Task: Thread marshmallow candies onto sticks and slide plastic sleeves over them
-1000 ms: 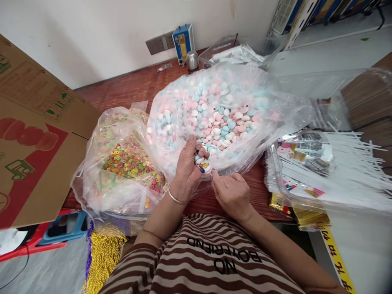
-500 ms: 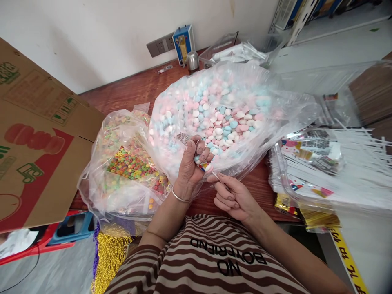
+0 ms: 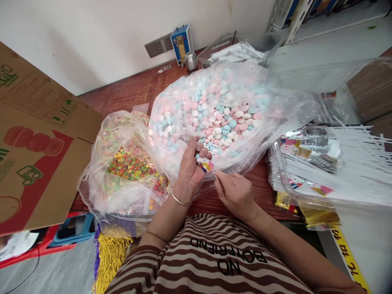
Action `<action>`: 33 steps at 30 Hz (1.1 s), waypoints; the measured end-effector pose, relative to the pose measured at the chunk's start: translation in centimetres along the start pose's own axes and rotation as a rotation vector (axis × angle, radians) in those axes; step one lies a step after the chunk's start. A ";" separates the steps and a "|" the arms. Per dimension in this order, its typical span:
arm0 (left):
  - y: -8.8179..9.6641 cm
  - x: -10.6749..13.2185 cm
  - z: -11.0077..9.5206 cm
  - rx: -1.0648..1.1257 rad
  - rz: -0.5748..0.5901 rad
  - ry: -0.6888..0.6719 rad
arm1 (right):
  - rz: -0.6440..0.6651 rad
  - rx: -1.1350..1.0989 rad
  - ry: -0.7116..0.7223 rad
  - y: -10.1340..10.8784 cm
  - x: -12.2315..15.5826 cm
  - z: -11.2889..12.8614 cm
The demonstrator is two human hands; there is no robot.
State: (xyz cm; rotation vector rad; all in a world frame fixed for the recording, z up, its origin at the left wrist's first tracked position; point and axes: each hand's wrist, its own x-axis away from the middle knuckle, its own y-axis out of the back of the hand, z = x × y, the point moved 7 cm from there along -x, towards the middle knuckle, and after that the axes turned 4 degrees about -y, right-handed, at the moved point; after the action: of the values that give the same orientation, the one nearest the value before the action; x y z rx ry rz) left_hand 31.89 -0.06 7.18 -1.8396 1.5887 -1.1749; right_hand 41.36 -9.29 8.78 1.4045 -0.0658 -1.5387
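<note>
My left hand (image 3: 191, 165), a bracelet at its wrist, is closed around a small printed candy packet (image 3: 206, 164) with red, yellow and blue patches. Pastel candies show by its fingers. My right hand (image 3: 237, 194) is closed in a pinch just right of the packet. A sliver of thin white stick (image 3: 213, 172) shows between its fingertips and the packet's edge; the rest is hidden in the hand. Behind both hands lies a large clear bag of pink, blue and white candies (image 3: 226, 126), its mouth open. Left of it sits a bag of small colourful ring-shaped pieces (image 3: 131, 163).
On the right, a clear tray (image 3: 284, 183) holds white sticks (image 3: 352, 163) and printed packets (image 3: 318, 149). A cardboard box (image 3: 45, 134) stands at the left. Along the wall are a blue device (image 3: 181, 45), a metal-topped jar (image 3: 191, 61) and a clear bin (image 3: 211, 57).
My right hand has rolled over so its back faces up, and its fingers have closed in on the stick near the packet. More of the packet's print shows in my left hand.
</note>
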 end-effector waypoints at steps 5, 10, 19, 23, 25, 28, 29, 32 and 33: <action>0.2 1.1 2.6 -0.024 0.040 0.045 | 0.042 -0.003 -0.173 -0.9 -0.7 -1.1; 1.7 0.2 1.6 -0.022 0.004 -0.051 | 0.309 -0.266 -0.421 -2.0 0.8 -2.3; 1.9 1.5 3.9 -0.211 0.087 -0.057 | 0.160 -0.412 -0.576 -4.0 1.4 -4.0; 2.7 2.2 3.3 -0.278 0.091 -0.070 | 0.141 -0.462 -0.570 -3.9 1.8 -4.3; 3.1 2.3 3.1 -0.285 0.055 -0.107 | 0.134 -0.507 -0.582 -3.9 1.8 -4.1; 3.9 2.2 3.3 -0.249 -0.034 -0.138 | 0.138 -0.606 -0.672 -4.1 1.8 -4.0; 4.1 2.2 3.3 -0.230 -0.057 -0.155 | 0.126 -0.623 -0.697 -4.0 1.8 -4.0; 4.4 2.2 3.6 -0.243 -0.053 -0.226 | 0.069 -0.552 -0.699 -3.5 1.5 -3.9; 4.4 2.3 3.9 -0.281 -0.032 -0.239 | 0.064 -0.515 -0.694 -3.4 1.4 -3.8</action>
State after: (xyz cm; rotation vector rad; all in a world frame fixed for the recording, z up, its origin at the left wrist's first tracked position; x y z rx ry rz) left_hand 32.45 -4.09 2.38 -2.0969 1.6559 -0.7379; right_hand 42.48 -6.43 4.46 0.4313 -0.1224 -1.7646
